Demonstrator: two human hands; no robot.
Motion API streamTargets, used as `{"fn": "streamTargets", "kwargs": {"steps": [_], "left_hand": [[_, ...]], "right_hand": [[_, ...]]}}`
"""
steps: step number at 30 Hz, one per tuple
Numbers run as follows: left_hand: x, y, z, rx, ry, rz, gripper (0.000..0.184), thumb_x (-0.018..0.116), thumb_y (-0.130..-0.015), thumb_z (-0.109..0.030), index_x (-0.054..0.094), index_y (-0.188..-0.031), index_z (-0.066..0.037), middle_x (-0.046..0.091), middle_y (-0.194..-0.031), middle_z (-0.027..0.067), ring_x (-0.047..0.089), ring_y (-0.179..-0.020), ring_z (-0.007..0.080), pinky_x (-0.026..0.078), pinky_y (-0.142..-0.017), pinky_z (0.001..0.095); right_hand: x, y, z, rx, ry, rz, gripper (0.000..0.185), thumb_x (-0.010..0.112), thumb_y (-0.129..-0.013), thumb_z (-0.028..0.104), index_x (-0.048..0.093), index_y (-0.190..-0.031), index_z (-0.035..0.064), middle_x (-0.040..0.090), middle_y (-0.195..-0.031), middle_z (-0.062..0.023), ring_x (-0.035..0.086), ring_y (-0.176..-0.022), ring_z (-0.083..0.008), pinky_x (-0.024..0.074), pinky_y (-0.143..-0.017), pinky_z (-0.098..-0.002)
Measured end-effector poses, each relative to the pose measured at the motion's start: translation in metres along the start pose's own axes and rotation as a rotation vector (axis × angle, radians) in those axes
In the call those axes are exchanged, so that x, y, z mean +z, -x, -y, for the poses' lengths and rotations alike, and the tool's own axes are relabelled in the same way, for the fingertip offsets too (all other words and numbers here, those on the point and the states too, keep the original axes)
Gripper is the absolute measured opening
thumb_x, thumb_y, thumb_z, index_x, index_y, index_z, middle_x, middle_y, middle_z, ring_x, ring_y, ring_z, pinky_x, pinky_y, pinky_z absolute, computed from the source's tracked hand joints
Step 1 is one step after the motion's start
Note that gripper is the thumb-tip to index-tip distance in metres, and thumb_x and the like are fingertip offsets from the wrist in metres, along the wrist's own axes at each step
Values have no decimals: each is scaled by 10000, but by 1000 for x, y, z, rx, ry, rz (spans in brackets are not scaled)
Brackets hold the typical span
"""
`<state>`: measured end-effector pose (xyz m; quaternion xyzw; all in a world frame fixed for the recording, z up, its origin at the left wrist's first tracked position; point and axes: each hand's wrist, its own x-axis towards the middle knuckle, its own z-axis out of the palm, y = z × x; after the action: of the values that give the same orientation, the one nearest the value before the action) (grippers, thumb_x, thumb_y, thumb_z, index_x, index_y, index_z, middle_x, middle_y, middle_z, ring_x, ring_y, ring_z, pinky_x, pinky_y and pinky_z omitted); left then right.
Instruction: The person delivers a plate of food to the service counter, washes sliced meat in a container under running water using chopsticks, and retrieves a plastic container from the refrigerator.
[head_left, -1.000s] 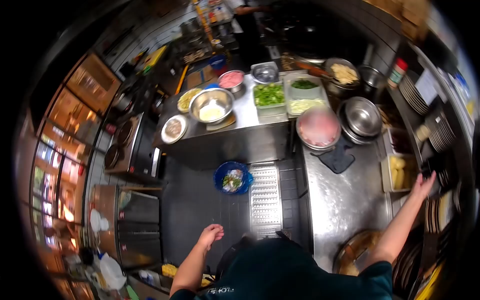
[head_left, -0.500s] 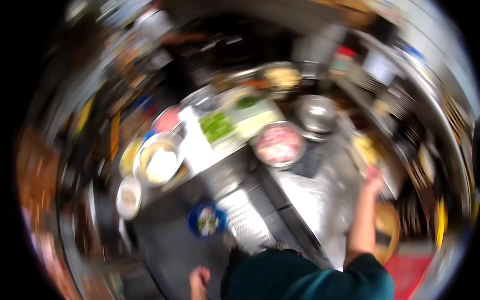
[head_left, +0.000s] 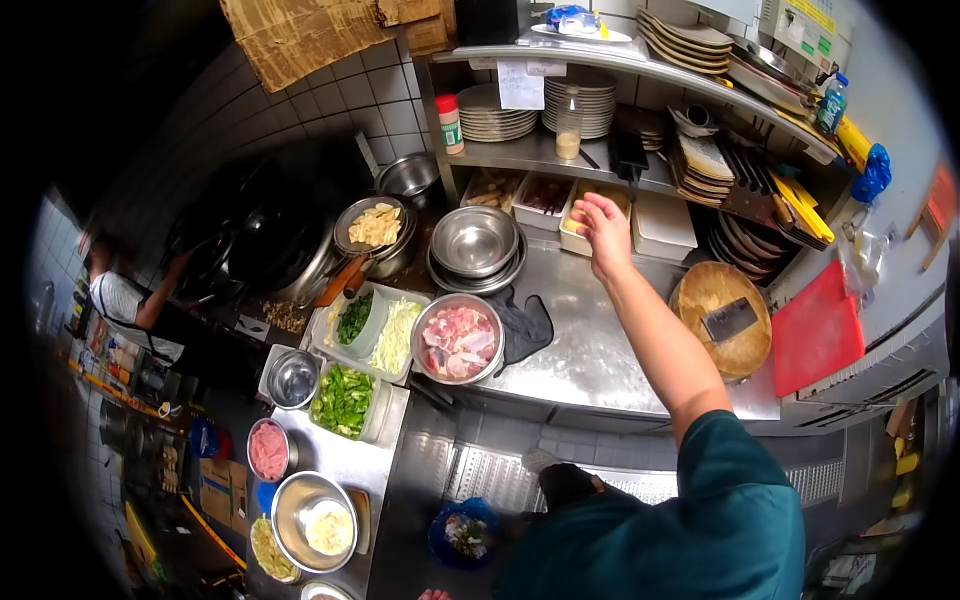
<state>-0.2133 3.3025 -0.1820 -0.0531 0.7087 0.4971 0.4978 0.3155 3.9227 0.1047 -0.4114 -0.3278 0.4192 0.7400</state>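
Observation:
My right hand (head_left: 605,238) is stretched out over the steel counter, with its fingers bent together. Whatever they may pinch does not show. Just behind the fingertips stands a white container with yellow pieces (head_left: 588,240), partly covered by the hand. I cannot tell whether the two touch. To its right is a white lidded container (head_left: 663,225), and to its left a white container with dark reddish strips (head_left: 545,196). Of my left hand (head_left: 433,595) only a sliver shows at the bottom edge, near a blue-lined bin (head_left: 463,533); its fingers are mostly cut off.
A round wooden chopping board (head_left: 700,292) carries a cleaver (head_left: 730,320). Bowls of raw meat (head_left: 458,340) and steel bowls (head_left: 475,240) stand left on the counter. Plates (head_left: 497,115) fill the shelf above. A co-worker (head_left: 135,310) stands at the far left by the stove.
The view has swung right and steadied from a blur. My right hand has moved from beside the containers to in front of the yellow pieces. My left hand has nearly left the view.

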Motion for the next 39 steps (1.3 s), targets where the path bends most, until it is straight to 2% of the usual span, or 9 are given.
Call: {"fn": "streamTargets", "kwargs": {"steps": [4, 8, 12, 17, 27, 33, 39], "left_hand": [[23, -2, -1, -76, -96, 84, 155, 629, -968, -190, 652, -915, -47, 627, -835, 59, 607, -728, 159, 506, -620, 292], [79, 7, 25, -123, -49, -110, 185, 618, -964, -174, 674, -1000, -2, 654, -907, 80, 606, -769, 194, 504, -662, 326], [136, 10, 11, -196, -55, -85, 180, 614, -963, -170, 671, -992, -2, 651, -897, 79, 605, -760, 193, 503, -656, 325], [173, 9, -6, -218, -80, -64, 175, 609, -961, -165, 667, -982, -2, 647, -884, 79, 602, -750, 192, 502, -650, 324], [203, 7, -19, -241, -110, -61, 165, 598, -958, -155, 659, -962, -2, 639, -857, 78, 597, -728, 190, 499, -636, 322], [204, 9, -23, -243, -138, -58, 160, 592, -956, -149, 654, -950, -2, 635, -842, 77, 595, -715, 189, 498, -628, 320], [203, 9, -24, -244, -138, -59, 156, 585, -954, -143, 650, -938, -2, 630, -826, 77, 592, -703, 187, 496, -620, 319]], "right_hand": [[20, -61, 5, -65, -40, -20, 298, 613, -985, 99, 594, -1260, -14, 714, -1090, -104, 694, -859, -143, 529, -668, -244], [37, -119, 12, -89, -78, -53, 286, 614, -981, 89, 601, -1250, -8, 712, -1076, -96, 689, -857, -141, 523, -663, -244], [55, -170, 15, -109, -91, -38, 271, 614, -978, 87, 606, -1234, -2, 716, -1074, -93, 688, -847, -135, 509, -653, -238], [74, -207, 12, -115, -108, 2, 285, 625, -971, 89, 602, -1238, -10, 721, -1074, -103, 695, -831, -133, 496, -634, -228], [89, -248, -9, -96, -141, 31, 280, 626, -968, 67, 604, -1235, -13, 720, -1036, -108, 680, -786, -122, 467, -554, -197], [90, -250, -15, -88, -118, 45, 255, 614, -969, 78, 616, -1210, -4, 706, -924, -69, 596, -664, -85, 418, -516, -194], [96, -241, -12, -49, -131, 45, 242, 609, -971, 76, 628, -1206, 20, 686, -866, -48, 537, -606, -60, 361, -473, -181]]}}
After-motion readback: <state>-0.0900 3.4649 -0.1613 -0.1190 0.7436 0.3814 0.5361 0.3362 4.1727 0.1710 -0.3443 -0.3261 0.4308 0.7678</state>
